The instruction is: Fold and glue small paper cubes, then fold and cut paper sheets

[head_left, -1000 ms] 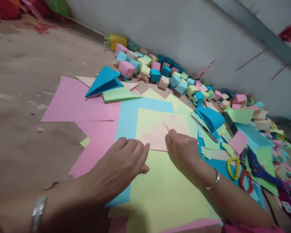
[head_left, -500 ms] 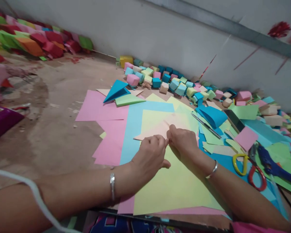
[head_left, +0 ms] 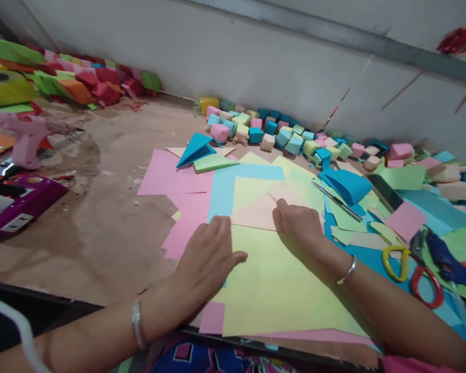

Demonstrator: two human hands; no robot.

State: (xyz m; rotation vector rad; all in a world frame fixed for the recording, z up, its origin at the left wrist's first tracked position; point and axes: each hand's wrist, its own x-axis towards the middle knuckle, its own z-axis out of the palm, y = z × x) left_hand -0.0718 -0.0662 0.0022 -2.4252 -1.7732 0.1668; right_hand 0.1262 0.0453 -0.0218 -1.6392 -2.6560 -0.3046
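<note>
A folded peach paper point(head_left: 254, 215) lies on a large yellow sheet point(head_left: 287, 290), its straight folded edge toward me. My left hand point(head_left: 205, 256) presses down at the left end of that fold, fingers flat and thumb held apart. At the right part of the peach paper, my right hand point(head_left: 300, 223) has its fingers curled together on it. Pink sheets point(head_left: 178, 178) and a light blue sheet point(head_left: 222, 189) show around and under the yellow one. Just beyond lie a folded blue paper point(head_left: 194, 149) and a folded green paper point(head_left: 215, 163).
Many paper cubes point(head_left: 255, 135) line the wall. To the right are a craft knife point(head_left: 337, 199), a phone point(head_left: 384, 192), scissors point(head_left: 425, 280) and a blue glue gun point(head_left: 450, 261). On the left stand a pink glue gun point(head_left: 27, 137) and a purple tape dispenser point(head_left: 23, 204).
My left hand has moved left and toward me along the peach paper's fold, away from my right hand. My right hand stays at about the same place on the paper. The view has turned slightly left.
</note>
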